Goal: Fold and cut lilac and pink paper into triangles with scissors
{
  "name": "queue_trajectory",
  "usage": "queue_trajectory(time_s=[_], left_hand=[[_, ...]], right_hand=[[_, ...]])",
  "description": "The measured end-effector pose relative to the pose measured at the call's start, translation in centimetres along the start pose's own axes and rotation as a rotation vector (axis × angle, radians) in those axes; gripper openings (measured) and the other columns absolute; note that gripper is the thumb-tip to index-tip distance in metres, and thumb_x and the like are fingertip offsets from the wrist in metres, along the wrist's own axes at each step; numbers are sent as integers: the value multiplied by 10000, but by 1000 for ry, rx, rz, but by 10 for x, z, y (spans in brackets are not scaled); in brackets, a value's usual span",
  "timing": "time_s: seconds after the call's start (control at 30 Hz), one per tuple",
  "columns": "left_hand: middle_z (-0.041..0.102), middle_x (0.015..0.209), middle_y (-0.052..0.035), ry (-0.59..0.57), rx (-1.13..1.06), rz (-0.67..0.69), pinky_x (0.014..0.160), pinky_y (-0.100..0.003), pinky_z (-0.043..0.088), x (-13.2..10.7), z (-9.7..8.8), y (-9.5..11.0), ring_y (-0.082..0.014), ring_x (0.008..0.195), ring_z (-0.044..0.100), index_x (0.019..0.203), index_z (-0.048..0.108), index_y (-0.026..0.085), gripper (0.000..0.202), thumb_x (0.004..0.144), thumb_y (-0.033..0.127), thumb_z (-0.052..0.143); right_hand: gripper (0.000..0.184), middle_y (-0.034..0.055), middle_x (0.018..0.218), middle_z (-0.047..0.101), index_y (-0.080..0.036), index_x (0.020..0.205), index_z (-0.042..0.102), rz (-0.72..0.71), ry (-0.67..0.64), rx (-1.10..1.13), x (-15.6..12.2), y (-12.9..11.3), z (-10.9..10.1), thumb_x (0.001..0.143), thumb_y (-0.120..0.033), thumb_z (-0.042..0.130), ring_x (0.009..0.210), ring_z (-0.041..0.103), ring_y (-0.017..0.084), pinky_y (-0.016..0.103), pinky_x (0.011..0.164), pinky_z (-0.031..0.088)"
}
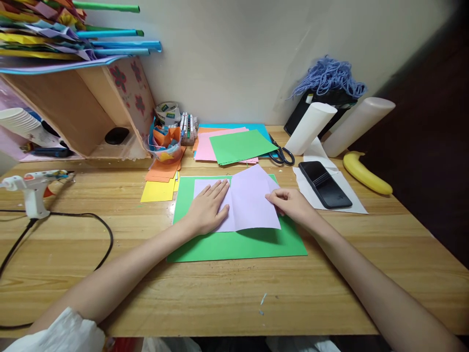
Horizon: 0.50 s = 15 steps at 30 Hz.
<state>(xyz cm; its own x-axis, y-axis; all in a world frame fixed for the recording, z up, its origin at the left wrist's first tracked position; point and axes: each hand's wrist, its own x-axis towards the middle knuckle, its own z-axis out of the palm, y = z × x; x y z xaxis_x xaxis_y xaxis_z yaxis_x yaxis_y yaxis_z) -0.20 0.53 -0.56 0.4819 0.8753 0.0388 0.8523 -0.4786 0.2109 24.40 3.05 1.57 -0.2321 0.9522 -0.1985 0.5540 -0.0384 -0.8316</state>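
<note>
A pale lilac paper sheet (249,200) lies on a large green sheet (234,242) in the middle of the wooden desk (220,298). My left hand (208,210) rests flat on the left half of the lilac paper, fingers stretched out, pressing it down. My right hand (293,205) pinches the paper's right edge, and that right half is lifted and folded over toward the middle.
Stacked coloured sheets (238,144), scissors (281,154), a black phone (324,185) on white paper, a banana (366,173) and two white rolls (311,127) lie behind and to the right. A glue gun (32,188) with its black cord (91,220) lies left. Orange and yellow papers (161,181) sit near a cup of scraps (164,144).
</note>
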Motion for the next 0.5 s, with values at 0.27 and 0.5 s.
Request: queue_trajectory(time_s=[0.27,0.5], left_hand=[[182,1478,-60,-5,-1,-5,1120,-373,133,0,0,0,-176,1358,163,1415,170,133,583,900,396,242],[167,1481,-70,-11,4,-14,1120,-365,134,0,1,0,-187,1363,134,1414,169,118,590,900,401,233]], right_hand=[[321,-42,422,450,-197,479,400,-31,32,53,-7,-10,-2,727,-355,528,405,428,96,234,447,279],[363,-35,437,495,-182,534,440,28,-227,0,-2,0,-12,708,-453,609,448,458,105,227,484,304]])
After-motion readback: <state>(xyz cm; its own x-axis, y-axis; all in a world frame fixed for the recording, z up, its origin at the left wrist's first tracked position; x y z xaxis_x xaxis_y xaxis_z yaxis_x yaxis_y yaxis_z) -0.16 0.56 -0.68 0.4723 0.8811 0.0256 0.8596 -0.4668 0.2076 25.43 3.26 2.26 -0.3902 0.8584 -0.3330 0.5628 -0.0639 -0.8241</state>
